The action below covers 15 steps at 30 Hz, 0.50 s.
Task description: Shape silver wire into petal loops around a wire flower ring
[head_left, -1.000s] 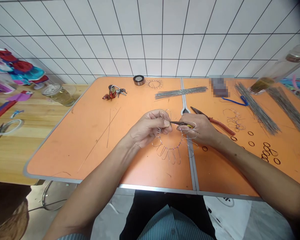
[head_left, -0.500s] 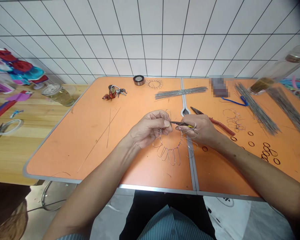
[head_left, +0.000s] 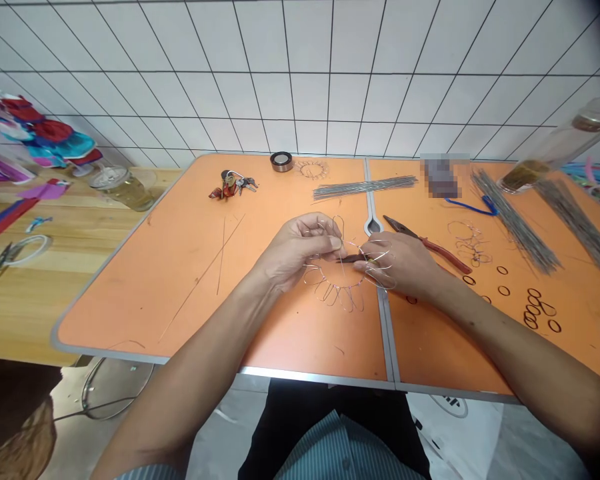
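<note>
Above the orange metal-edged table [head_left: 155, 300], a looped silver wire frame [head_left: 337, 298] sits held between both hands. Left hand [head_left: 297, 250] curled, pinching the wire; right hand [head_left: 400, 263] half-closed on a slim dark tool [head_left: 355, 259], just beside red-handled pliers [head_left: 425, 243]. Past the table's far-left corner, a glass jar [head_left: 123, 190] with amber contents.

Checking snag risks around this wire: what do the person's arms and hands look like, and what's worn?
The left hand and right hand are bare, without gloves; the forearms are uncovered, with no watch showing. A blue-green striped sleeve shows at the bottom edge, on the left arm.
</note>
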Motion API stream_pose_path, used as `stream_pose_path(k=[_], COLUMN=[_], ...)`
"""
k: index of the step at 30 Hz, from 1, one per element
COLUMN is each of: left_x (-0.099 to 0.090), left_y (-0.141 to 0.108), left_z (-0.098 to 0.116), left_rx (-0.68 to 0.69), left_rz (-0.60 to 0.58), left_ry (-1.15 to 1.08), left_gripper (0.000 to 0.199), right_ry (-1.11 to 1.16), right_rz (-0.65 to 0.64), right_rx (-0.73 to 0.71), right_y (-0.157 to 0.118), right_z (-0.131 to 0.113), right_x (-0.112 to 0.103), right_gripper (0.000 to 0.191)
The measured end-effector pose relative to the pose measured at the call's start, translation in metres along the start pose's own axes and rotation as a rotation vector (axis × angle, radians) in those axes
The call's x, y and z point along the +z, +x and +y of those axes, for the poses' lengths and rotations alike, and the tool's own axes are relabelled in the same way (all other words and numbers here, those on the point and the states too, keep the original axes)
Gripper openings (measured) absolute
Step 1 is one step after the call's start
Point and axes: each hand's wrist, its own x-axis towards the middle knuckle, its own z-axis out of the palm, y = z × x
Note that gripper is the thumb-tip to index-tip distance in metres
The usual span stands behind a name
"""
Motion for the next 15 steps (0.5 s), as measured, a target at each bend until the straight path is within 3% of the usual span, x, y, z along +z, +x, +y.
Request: stream_pose_path(k=[4, 6, 10, 15], left_x=[0.003, 0.003, 0.004, 0.009], left_y=[0.000, 0.000, -0.001, -0.003], left_z=[-0.002, -0.004, -0.011, -0.016], left_rx=[0.013, 0.009, -0.018, -0.027], left_rz=[0.040, 0.042, 0.010, -0.002], left_ry=[0.065, 0.079, 0.139, 0.232], left_gripper=[0.021, 0.020, 0.016, 0.009], right_ry=[0.086, 0.245, 0.518, 0.664], right_rz=[-0.092, -0.029, 0.206, 0.198], right_rx=[-0.050, 0.049, 0.397, 0.379], right_y=[0.000, 0.001, 0.009, 0.026], right_z=[-0.002, 0.003, -0.001, -0.038], right_x=[-0.003, -0.012, -0.041, -0.063], right_gripper=[0.019, 0.016, 0.019, 0.015])
